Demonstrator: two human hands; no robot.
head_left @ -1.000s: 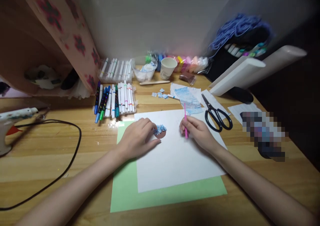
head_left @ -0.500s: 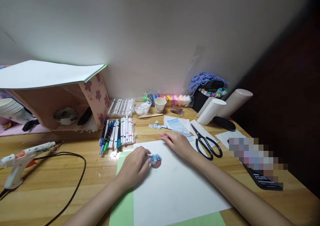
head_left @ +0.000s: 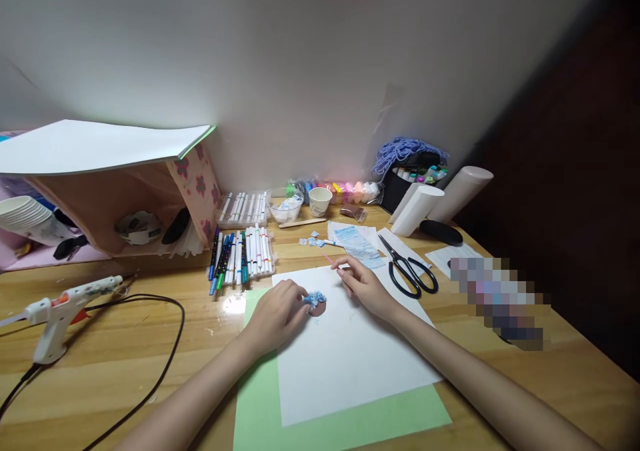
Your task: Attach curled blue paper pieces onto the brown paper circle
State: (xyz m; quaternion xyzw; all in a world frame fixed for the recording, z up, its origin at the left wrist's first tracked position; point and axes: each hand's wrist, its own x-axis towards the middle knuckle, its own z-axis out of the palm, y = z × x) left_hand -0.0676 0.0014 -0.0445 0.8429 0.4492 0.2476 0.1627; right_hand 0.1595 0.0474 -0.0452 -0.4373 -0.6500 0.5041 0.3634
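Observation:
My left hand (head_left: 280,314) pinches the edge of a small round brown disc (head_left: 319,310) over the white paper (head_left: 350,371). Crumpled light-blue bits (head_left: 314,298) cover the disc's far part, some of them beside my fingertips. To the right, my right hand (head_left: 366,288) is closed around a thin pink stick (head_left: 328,258), whose tip points away to the upper left. Beyond that tip lie small blue paper scraps (head_left: 313,240), a marker (head_left: 334,243) and a blue-streaked paper piece (head_left: 357,246).
Black-handled scissors (head_left: 410,271) lie open right of the white paper, which rests on a green sheet (head_left: 265,411). Markers (head_left: 240,258) stand behind my left hand. A glue gun (head_left: 65,314) with a looping cable is at left. A paper cup (head_left: 320,201) stands near the wall.
My right hand has turned, so the pink stick now angles up and away from the paper scraps. My left hand stays at the disc. The whole view has shifted slightly.

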